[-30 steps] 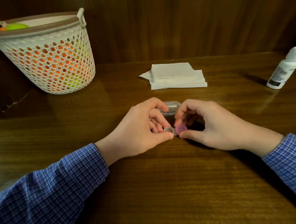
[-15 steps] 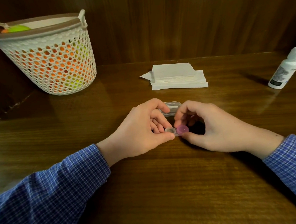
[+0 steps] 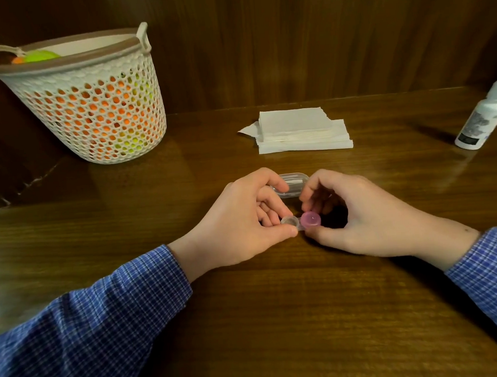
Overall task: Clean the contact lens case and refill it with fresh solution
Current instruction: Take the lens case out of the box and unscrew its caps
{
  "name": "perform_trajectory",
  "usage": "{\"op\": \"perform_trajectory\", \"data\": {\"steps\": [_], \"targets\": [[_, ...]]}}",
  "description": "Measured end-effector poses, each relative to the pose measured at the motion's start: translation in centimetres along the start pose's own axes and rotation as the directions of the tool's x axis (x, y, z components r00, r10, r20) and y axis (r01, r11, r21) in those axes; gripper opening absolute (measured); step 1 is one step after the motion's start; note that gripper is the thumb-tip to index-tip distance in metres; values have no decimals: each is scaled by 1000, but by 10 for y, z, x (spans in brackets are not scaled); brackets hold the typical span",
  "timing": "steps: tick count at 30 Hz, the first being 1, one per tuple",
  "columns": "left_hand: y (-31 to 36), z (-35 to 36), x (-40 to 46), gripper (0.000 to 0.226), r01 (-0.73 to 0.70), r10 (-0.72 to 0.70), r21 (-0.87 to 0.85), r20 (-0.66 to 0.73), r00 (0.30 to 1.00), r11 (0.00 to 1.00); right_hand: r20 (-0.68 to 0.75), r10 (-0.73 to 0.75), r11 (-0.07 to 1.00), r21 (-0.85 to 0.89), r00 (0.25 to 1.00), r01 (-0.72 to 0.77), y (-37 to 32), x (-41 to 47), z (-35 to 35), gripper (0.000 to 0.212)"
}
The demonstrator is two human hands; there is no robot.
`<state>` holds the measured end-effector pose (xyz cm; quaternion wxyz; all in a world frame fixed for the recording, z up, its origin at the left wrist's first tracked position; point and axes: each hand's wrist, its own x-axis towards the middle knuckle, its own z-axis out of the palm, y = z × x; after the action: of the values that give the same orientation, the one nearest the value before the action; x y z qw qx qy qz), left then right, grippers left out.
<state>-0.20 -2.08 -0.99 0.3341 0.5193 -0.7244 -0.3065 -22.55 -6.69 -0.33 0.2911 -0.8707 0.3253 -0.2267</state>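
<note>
1. Your work surface is a dark, glossy wooden table set against a dark wood-panelled wall.
2. The lens case sits at the middle of the table, held between your two hands. It is small, with two round wells side by side: the left well is clear and the right carries a pink cap.
3. Your left hand pinches the clear end between thumb and curled fingers.
4. Your right hand curls around the pink cap, thumb below and fingertips above. The two hands are close together, almost touching at the case.
5. A clear plastic box lies just behind your fingers, which partly hide it.
6. A stack of white paper tissues lies farther back, near the wall.
7. The white solution bottle stands at the far right edge, capped, well apart from the case.
8. A white mesh basket holding orange and green items stands at the far left.
</note>
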Motion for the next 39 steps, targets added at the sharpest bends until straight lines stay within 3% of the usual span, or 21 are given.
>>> {"op": "perform_trajectory", "data": {"steps": [33,39], "targets": [[-1,0,1,56,8,-8,-5,6,1000,1000,38,-55,998,-4,998,56,7,-1,-2,34],[0,0,0,55,11,-11,-10,6,1000,1000,-4,-66,997,-39,998,66,5,0,-1,23]]}}
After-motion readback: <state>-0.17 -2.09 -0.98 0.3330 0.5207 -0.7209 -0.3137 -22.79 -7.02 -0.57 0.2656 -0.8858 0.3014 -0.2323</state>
